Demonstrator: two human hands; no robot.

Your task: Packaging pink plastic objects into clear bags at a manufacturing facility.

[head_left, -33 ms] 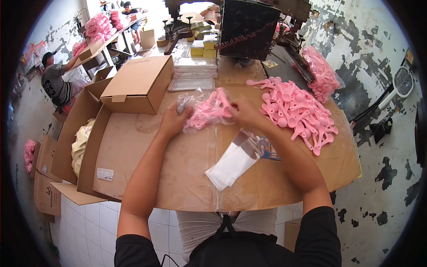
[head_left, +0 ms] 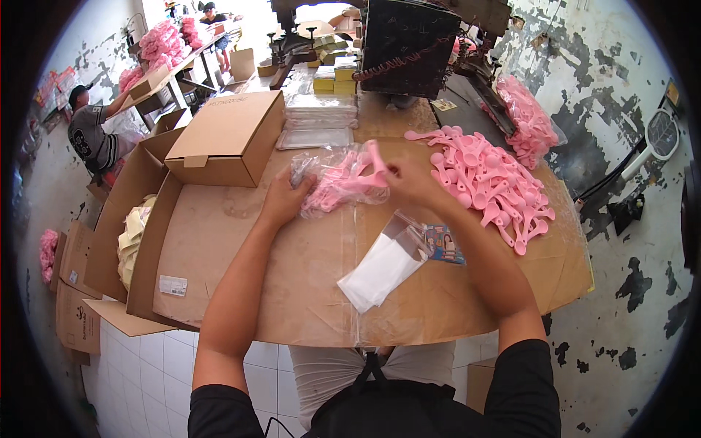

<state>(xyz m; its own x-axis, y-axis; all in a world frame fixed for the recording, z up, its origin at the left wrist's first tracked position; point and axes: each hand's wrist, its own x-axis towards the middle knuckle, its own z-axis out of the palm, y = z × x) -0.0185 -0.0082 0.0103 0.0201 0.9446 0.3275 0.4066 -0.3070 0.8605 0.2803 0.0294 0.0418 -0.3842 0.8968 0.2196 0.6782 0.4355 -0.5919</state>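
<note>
A clear plastic bag (head_left: 315, 210) of pink spoons lies on the cardboard-covered table, and my left hand (head_left: 285, 196) is closed on its left side. Pink spoons (head_left: 337, 181) show through the film. At the bag's right end, one pink spoon (head_left: 378, 172) sticks out at an angle, and the fingertips of my right hand (head_left: 411, 182) are pinched at it, slightly blurred. To the right lies a large heap of loose pink spoons (head_left: 482, 171). Nearer me rest white flat sleeves (head_left: 380, 274) and a colourful printed card (head_left: 444, 244), partly beside my right forearm.
A closed cardboard box (head_left: 223, 135) stands at the back left, with an open carton (head_left: 157, 241) of pale yellow pieces beside it. Stacked clear packets (head_left: 318, 117) lie behind the bag. A dark machine (head_left: 405, 47) stands at the back. Other people work at the far left.
My right hand has shifted slightly right. The pink spoon at the bag's end now stands out farther to the right. My left hand stays where it was on the bag.
</note>
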